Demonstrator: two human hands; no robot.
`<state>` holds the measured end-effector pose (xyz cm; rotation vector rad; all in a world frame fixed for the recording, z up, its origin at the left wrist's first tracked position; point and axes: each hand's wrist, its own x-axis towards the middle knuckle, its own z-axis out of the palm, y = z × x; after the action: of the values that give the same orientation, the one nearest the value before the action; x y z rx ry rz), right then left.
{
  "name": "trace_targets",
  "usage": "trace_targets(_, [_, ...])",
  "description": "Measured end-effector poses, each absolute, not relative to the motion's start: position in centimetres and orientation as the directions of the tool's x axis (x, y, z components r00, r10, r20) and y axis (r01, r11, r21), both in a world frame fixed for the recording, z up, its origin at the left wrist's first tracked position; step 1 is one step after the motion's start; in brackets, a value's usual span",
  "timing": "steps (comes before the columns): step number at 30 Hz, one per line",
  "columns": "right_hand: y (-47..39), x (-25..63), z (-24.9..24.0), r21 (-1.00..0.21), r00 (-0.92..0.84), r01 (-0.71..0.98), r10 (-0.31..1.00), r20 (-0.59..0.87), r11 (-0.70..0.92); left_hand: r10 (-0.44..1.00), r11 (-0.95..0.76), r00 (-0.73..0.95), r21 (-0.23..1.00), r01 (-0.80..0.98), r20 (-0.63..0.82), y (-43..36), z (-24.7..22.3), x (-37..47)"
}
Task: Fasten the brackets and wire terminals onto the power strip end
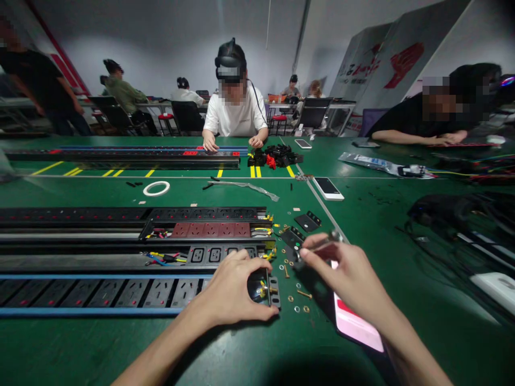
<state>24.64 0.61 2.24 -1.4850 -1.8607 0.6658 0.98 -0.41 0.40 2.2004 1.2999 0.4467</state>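
My left hand (241, 287) is closed around the right end of a blue-edged power strip (161, 292), thumb and fingers gripping its black end bracket (274, 294). A brass bolt (273, 290) sticks out through this bracket, with yellow-green wire behind it. To the right and slightly higher, my right hand (341, 265) is closed in a pinch, apart from the strip. A small piece shows at its fingertips and a metallic, tool-like part above the fingers; I cannot make out either. Loose brass screws (304, 294), nuts (290, 298) and washers (296, 309) lie between the hands.
More power strips (211, 230) with exposed wire ends lie behind my left hand. Black brackets (308, 221) lie beyond my right hand, and a lit phone (358, 327) lies under it. Dark cables (466, 236) lie at right. A co-worker (237, 102) works across the green table (100, 348).
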Motion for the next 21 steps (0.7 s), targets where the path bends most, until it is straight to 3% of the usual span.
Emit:
trace_targets(5, [-4.9,21.8,-0.6,-0.673,-0.188,0.604,0.897,0.399,0.426,0.869,-0.408,0.493,0.602,0.686,0.027,-0.3,0.2,0.9])
trace_targets(11, [-6.1,21.3,-1.7,-0.281,-0.42,0.644,0.635,0.648,0.712,0.867,-0.418,0.496,0.606,0.676,0.045,-0.4,0.2,1.0])
trace_targets(14, [-6.1,21.3,-1.5,-0.175,-0.471,0.626,0.547,0.692,0.76,0.867,-0.419,0.496,0.607,0.675,0.046,-0.4,0.2,1.0])
trace_targets(21, [-6.1,21.4,-2.9,-0.229,-0.494,0.639,0.619,0.61,0.735,0.863,-0.417,0.503,0.615,0.669,0.039,-0.3,0.1,0.9])
